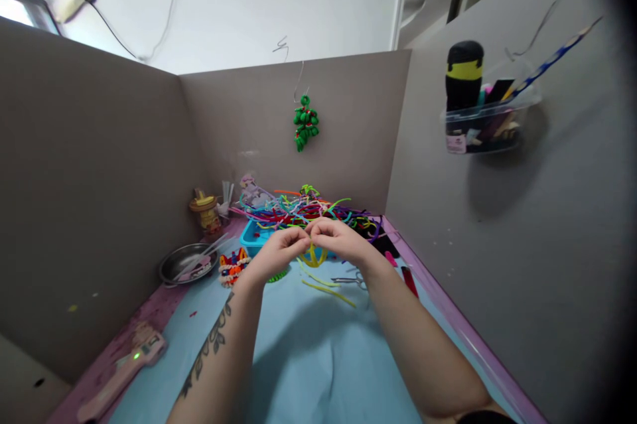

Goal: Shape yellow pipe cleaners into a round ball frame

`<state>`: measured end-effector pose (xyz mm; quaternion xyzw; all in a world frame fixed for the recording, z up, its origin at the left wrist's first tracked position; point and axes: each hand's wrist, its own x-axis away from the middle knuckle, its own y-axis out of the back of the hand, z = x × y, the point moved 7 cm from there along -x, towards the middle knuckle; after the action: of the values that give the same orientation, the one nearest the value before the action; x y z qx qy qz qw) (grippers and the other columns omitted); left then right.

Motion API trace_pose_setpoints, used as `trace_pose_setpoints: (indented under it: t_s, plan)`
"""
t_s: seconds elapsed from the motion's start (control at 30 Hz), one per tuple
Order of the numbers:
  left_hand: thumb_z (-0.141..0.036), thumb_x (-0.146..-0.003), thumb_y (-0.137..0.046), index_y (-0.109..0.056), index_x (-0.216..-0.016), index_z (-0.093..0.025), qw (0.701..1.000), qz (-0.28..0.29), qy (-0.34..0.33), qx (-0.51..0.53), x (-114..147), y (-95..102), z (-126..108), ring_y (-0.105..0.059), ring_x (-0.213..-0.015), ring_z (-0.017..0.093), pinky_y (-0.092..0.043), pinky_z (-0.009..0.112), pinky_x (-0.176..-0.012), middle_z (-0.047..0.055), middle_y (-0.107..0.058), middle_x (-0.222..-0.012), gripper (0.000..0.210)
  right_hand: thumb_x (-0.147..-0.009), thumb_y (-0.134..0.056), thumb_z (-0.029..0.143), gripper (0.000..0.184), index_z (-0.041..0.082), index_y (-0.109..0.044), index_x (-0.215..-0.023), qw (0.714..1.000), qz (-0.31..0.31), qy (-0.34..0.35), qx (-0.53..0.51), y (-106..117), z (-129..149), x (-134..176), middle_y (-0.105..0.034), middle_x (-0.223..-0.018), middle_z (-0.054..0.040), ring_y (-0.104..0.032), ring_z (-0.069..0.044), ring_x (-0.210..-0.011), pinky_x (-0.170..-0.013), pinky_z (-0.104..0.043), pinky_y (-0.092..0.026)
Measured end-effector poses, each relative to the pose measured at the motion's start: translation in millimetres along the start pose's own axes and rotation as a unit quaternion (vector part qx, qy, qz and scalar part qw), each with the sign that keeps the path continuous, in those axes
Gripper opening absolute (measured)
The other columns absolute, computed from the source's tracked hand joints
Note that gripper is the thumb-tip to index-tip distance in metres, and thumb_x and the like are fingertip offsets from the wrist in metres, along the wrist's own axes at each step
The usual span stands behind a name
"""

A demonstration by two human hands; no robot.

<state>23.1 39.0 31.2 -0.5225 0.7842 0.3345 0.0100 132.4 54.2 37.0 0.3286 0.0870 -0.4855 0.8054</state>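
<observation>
My left hand (284, 249) and my right hand (339, 238) meet fingertip to fingertip above the blue table cover. Both are pinched closed on a yellow pipe cleaner (314, 261), bent into a rounded, looped shape that hangs just below the fingers. The exact grip is hidden by the fingers. Loose yellow-green pipe cleaners (329, 292) lie on the cover below. Scissors (351, 280) rest beside them, under my right wrist. A green coiled piece (277, 275) and an orange, white and blue figure (233, 267) lie near my left wrist.
Behind the hands, a blue tray (251, 238) sits under a heap of coloured pipe cleaners (279, 215). A metal bowl (174, 266) stands at left, a pink glue gun (127, 367) front left. A green ornament (305, 124) hangs from the back panel; a clear bin (490, 125) hangs right.
</observation>
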Motion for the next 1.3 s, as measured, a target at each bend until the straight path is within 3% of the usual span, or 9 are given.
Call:
trace_pose_setpoints:
  t_s: [0.37,0.57,0.63,0.73,0.83,0.93,1.0,1.13,1.3]
  plan:
    - [-0.039,-0.077,-0.051,-0.056,-0.068,-0.014,0.999,-0.022,0.031,0.034,-1.6,1.0,5.9,-0.043,-0.057,0.010,-0.032,0.020,-0.054,-0.001,-0.050,-0.062,0.028,-0.076,-0.053,0.030,0.019,0.016,-0.052,-0.063,0.999,-0.002,-0.039,-0.030,-0.1,-9.4,-0.6,-0.053,-0.074,0.0007,-0.047,-0.011,-0.069,-0.065,-0.023,-0.038]
    - [-0.043,-0.073,-0.057,-0.060,-0.067,-0.012,0.994,-0.021,0.074,0.072,-0.9,-0.9,15.6,-0.042,-0.049,0.007,-0.030,0.019,-0.048,-0.002,-0.052,-0.056,0.032,-0.071,-0.061,0.035,0.021,0.014,-0.058,-0.070,0.982,0.037,-0.101,-0.157,-7.4,-26.9,1.7,-0.054,-0.066,0.0019,-0.046,-0.008,-0.061,-0.060,-0.021,-0.036]
    - [-0.044,-0.072,-0.059,-0.063,-0.074,-0.012,0.987,-0.043,0.077,0.132,-2.0,1.0,20.0,-0.047,-0.053,0.008,-0.034,0.019,-0.051,0.000,-0.056,-0.060,0.032,-0.067,-0.064,0.033,0.020,0.014,-0.060,-0.069,0.967,0.032,-0.129,-0.219,-10.4,-33.8,0.5,-0.055,-0.063,0.0020,-0.046,-0.008,-0.058,-0.058,-0.021,-0.036]
    - [-0.048,-0.074,-0.055,-0.062,-0.092,-0.013,0.953,-0.090,0.080,0.279,-4.8,6.7,31.9,-0.056,-0.070,0.014,-0.043,0.024,-0.065,0.005,-0.063,-0.078,0.040,-0.063,-0.065,0.025,0.014,0.012,-0.060,-0.066,0.927,-0.031,-0.171,-0.331,-9.5,-48.6,-3.8,-0.058,-0.061,0.0004,-0.050,-0.009,-0.057,-0.057,-0.022,-0.038]
    - [-0.049,-0.074,-0.055,-0.062,-0.094,-0.013,0.918,-0.117,0.115,0.362,-6.2,10.2,49.5,-0.058,-0.081,0.016,-0.045,0.026,-0.071,0.009,-0.063,-0.090,0.042,-0.066,-0.057,0.018,0.005,0.013,-0.060,-0.068,0.857,-0.091,-0.216,-0.460,-7.9,-66.7,-6.9,-0.061,-0.063,-0.0011,-0.055,-0.012,-0.060,-0.061,-0.025,-0.043]
    - [-0.041,-0.069,-0.065,-0.062,-0.091,-0.013,0.904,-0.118,0.150,0.382,-6.1,8.8,62.2,-0.058,-0.080,0.014,-0.045,0.024,-0.069,0.008,-0.063,-0.089,0.036,-0.073,-0.047,0.016,0.011,0.015,-0.058,-0.070,0.788,-0.092,-0.266,-0.548,-10.7,-80.2,-6.5,-0.062,-0.061,-0.0013,-0.058,-0.013,-0.060,-0.063,-0.027,-0.046]
    - [-0.035,-0.065,-0.070,-0.062,-0.089,-0.013,0.903,-0.101,0.161,0.386,-6.2,3.8,64.6,-0.058,-0.076,0.013,-0.045,0.023,-0.067,0.007,-0.062,-0.085,0.034,-0.077,-0.043,0.016,0.014,0.016,-0.056,-0.071,0.759,-0.082,-0.277,-0.584,-12.1,-82.9,-6.2,-0.062,-0.062,-0.0013,-0.059,-0.013,-0.060,-0.062,-0.028,-0.047]
    - [-0.034,-0.061,-0.074,-0.059,-0.076,-0.013,0.904,-0.080,0.151,0.393,-6.8,-4.3,59.4,-0.053,-0.063,0.008,-0.043,0.019,-0.061,0.001,-0.057,-0.071,0.030,-0.081,-0.039,0.018,0.017,0.015,-0.056,-0.078,0.730,-0.060,-0.278,-0.622,-17.4,-79.8,-5.8,-0.063,-0.066,-0.0023,-0.060,-0.014,-0.063,-0.065,-0.030,-0.048]
    - [-0.037,-0.062,-0.072,-0.054,-0.073,-0.014,0.905,-0.102,0.124,0.393,-7.3,-0.7,54.3,-0.048,-0.059,0.006,-0.040,0.017,-0.057,-0.002,-0.052,-0.068,0.031,-0.082,-0.043,0.019,0.014,0.016,-0.056,-0.080,0.742,-0.071,-0.271,-0.609,-18.9,-77.8,-4.9,-0.064,-0.067,-0.0011,-0.061,-0.013,-0.062,-0.060,-0.026,-0.048]
